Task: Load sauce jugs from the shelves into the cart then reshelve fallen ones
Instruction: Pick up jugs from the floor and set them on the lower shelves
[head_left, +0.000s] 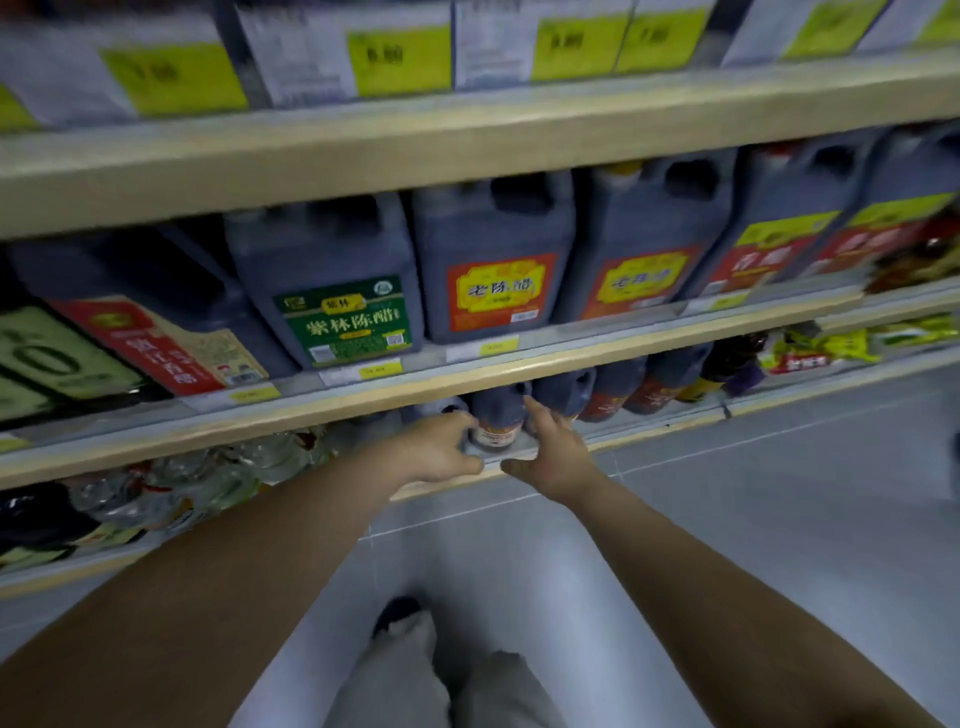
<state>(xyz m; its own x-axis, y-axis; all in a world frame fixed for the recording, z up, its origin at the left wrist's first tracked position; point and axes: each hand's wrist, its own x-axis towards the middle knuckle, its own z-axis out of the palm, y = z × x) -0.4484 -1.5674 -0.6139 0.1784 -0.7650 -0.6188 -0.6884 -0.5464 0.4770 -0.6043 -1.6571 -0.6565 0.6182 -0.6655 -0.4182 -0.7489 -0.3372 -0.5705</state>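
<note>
Sauce jug (497, 418), a dark one with a red label near its base, stands on the lowest shelf (524, 451) at the front edge, between two bare hands reaching in from below. From the head camera, the left hand (441, 449) is against the jug's left side with its fingers curled toward the label, and the right hand (553, 449) sits at the jug's right side with the fingers stretched up along it and the thumb spread out low; whether either hand has a firm grip on the jug cannot be told through the blur. More dark jugs (615, 387) line up to the right of it on the same shelf, tucked under the wooden lip of the middle shelf (363, 400). On that middle shelf stand large dark jugs in a row: one with a green label (345, 322), then two with orange-and-yellow labels (498, 293), and further right ones with red and yellow-green labels (769, 249). A red-labelled jug (156, 343) leans at the left. Yellow-green price tags (397, 60) hang along the top shelf. Clear plastic-wrapped bottles (208, 478) lie on the low shelf at left. Below, pale trousers (410, 675) and a grey tiled floor (779, 493) show.
</note>
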